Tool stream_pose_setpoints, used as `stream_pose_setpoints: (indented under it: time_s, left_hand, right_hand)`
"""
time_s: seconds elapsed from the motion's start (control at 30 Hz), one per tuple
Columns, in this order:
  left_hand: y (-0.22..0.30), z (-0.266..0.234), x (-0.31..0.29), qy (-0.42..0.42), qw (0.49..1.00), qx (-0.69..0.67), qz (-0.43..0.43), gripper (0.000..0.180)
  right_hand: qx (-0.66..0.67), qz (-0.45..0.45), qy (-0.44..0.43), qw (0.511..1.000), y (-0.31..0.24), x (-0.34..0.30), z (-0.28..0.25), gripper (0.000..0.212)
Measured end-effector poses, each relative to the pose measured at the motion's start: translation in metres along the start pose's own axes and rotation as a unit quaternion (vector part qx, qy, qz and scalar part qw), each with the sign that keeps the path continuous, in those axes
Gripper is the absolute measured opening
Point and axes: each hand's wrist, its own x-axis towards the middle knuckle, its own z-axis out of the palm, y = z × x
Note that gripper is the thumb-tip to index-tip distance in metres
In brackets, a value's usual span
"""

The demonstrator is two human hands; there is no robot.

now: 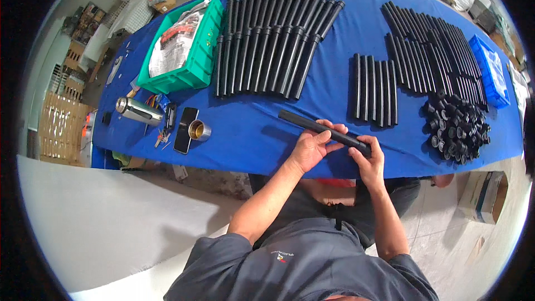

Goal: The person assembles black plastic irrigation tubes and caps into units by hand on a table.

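Observation:
A black plastic tube (304, 122) is held aslant over the near edge of the blue-covered table (245, 128). My left hand (310, 149) is wrapped around its middle, thumb on top. At the tube's right end, my right hand (371, 163) grips with thumb and fingers; whether a cap sits there is hidden by the fingers. Beyond my hands lies a short row of plain black tubes (376, 90). To the right is a heap of small black round caps (458, 129). At the far left-centre, capped tubes (267, 44) lie side by side in two overlapping rows.
Left of the capped tubes stands a green crate (192, 78) with papers or bags inside. A steel flask (139, 111), phone (185, 129), metal cup (199, 130) and keys (163, 139) lie near it. More tubes (434, 50) and a blue tray (490, 72) are at the far right.

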Motion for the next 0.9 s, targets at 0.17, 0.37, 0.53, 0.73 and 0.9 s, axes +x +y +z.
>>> stream_pose_setpoints:
  time_s: [0.17,0.37,0.53,0.73,0.9]
  left_hand:
    - [0.001,-0.008,0.0,-0.024,0.999,-0.015,-0.02,0.021]
    - [0.001,-0.005,0.001,-0.014,0.999,-0.033,-0.013,0.022]
    - [0.001,-0.006,0.002,-0.034,0.999,-0.021,-0.006,0.022]
    - [-0.001,-0.005,0.002,-0.02,1.0,0.002,-0.011,0.018]
    - [-0.001,-0.005,0.001,-0.023,1.0,0.007,-0.006,0.018]
  right_hand:
    - [0.029,0.054,-0.053,0.997,-0.004,0.002,-0.007,0.03]
    - [-0.2,-0.152,0.001,0.968,-0.002,-0.003,0.001,0.032]
    - [0.028,0.09,-0.065,0.993,-0.002,0.002,-0.004,0.026]
    - [-0.049,0.042,-0.045,0.997,-0.003,0.0,-0.005,0.024]
    - [-0.044,0.044,-0.05,0.997,-0.007,0.001,-0.004,0.024]
